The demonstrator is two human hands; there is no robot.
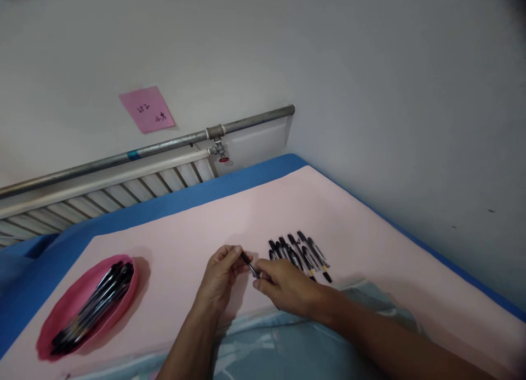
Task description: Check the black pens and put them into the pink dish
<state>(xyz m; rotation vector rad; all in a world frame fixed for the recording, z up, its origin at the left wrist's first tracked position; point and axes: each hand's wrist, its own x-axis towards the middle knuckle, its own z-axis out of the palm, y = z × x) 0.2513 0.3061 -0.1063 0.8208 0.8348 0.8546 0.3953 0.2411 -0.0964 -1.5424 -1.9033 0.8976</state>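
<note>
Both my hands meet over the pink table sheet (184, 232), pinching one black pen (249, 264) between them. My left hand (222, 276) grips its upper end with closed fingers. My right hand (287, 287) holds the lower end, fingers curled. Just right of my right hand lies a row of several black pens (302, 254) side by side on the sheet. At the left stands a pink oval tray (53, 325) with several more black pens (96, 306) piled lengthwise in it.
The sheet lies on a blue tabletop (164, 202) set into a corner of white walls. A metal pipe (164, 145) with a valve and a radiator (102, 191) run behind it. A pink note (147, 109) sticks on the wall. Light blue cloth (287, 341) covers the near edge.
</note>
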